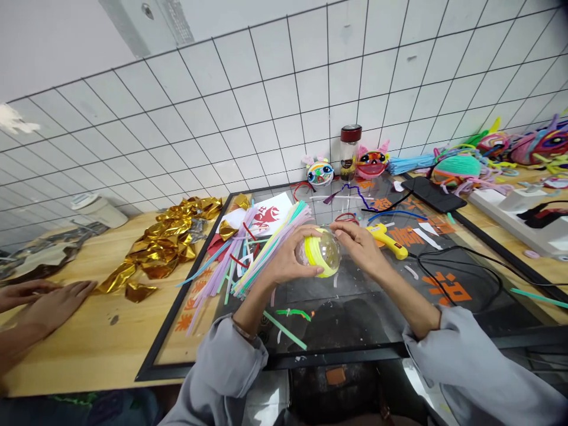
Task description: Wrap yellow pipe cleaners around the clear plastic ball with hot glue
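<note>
A clear plastic ball (332, 253) with yellow pipe cleaner strips (314, 253) wound around it is held above the framed black board. My left hand (290, 254) is wrapped round its left side, thumb below and fingers on top. At the ball's upper right, my right hand (355, 239) pinches with thumb and forefinger; what lies between the fingertips is too small to make out. A yellow glue gun (388, 240) lies just right of my right hand. Beside my left hand is a bundle of pastel pipe cleaners (275, 248).
Crumpled gold foil (171, 236) lies left, near another person's hands (53, 305). At the back stand a lidded bottle (349, 154) and decorated balls (320, 173). A phone (437, 194), a power strip (519, 219) and the glue gun's black cord (461, 260) lie right.
</note>
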A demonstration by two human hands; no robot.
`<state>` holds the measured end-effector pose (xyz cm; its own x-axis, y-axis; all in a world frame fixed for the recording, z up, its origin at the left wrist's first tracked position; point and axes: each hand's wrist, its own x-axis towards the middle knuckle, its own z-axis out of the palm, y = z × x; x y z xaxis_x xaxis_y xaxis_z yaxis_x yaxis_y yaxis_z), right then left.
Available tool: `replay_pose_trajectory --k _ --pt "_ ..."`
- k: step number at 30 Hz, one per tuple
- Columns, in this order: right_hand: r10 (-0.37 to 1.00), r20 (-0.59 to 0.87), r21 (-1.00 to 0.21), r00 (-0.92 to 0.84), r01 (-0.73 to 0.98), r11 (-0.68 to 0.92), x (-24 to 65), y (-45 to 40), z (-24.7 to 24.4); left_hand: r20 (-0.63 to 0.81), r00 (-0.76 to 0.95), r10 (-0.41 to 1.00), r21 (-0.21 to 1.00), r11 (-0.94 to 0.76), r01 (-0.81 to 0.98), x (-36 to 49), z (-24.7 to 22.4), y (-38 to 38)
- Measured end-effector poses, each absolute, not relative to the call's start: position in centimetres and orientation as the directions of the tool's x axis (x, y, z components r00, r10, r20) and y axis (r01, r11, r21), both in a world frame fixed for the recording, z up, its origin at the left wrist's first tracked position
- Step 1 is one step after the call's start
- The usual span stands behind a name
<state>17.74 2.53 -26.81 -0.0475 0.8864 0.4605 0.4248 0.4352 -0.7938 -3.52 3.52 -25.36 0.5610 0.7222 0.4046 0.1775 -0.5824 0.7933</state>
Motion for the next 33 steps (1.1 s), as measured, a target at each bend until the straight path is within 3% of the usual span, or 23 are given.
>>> replay_pose_trajectory --k 5,16,33 --pt "0.892 0.437 -0.816 -0.116 0.365 0.448 17.51 2.11 -26.23 0.39 0.57 0.723 0.799 -0.573 0.18 -3.61 -25.42 3.52" --pt "0.865 0.467 -0.718 -0.184 0.492 0.493 17.7 2.15 -26.48 0.345 0.603 0.719 0.77 -0.584 0.257 -3.4 -25.27 3.42" --pt "0.882 0.441 -0.795 -0.165 0.384 0.47 17.24 1.74 -26.02 0.331 0.59 0.737 0.789 -0.559 0.256 -3.14 -25.09 3.3"
